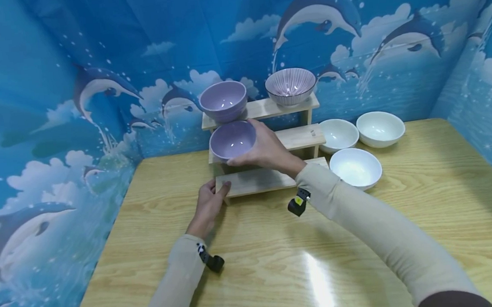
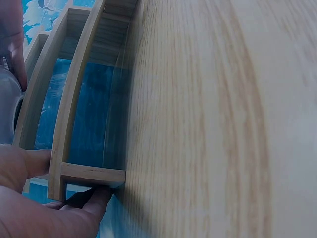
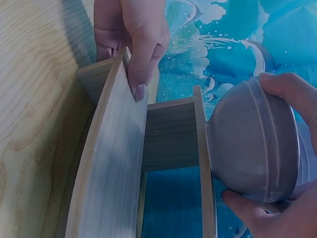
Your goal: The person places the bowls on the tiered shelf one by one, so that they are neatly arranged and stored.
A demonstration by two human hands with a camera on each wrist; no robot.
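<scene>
My right hand (image 1: 267,147) grips a plain purple bowl (image 1: 233,141) by its right side, thumb at the near rim and fingers at the far one. In the right wrist view the base of this purple bowl (image 3: 252,144) sits right at the middle step of a wooden three-step stand (image 1: 256,181). My left hand (image 1: 208,203) holds the left end of the lowest step, its thumb on top; the left wrist view shows the fingers (image 2: 96,203) beneath the board. A second purple bowl (image 1: 224,101) stands on the top step at the left, a striped bowl (image 1: 291,87) at its right end.
Three white bowls stand on the wooden table (image 1: 262,266) beside the stand's right end: one nearer (image 1: 355,168), one behind it (image 1: 338,135) and one at the far right (image 1: 380,129). A blue dolphin-print cloth (image 1: 203,33) hangs close behind the stand and along both sides.
</scene>
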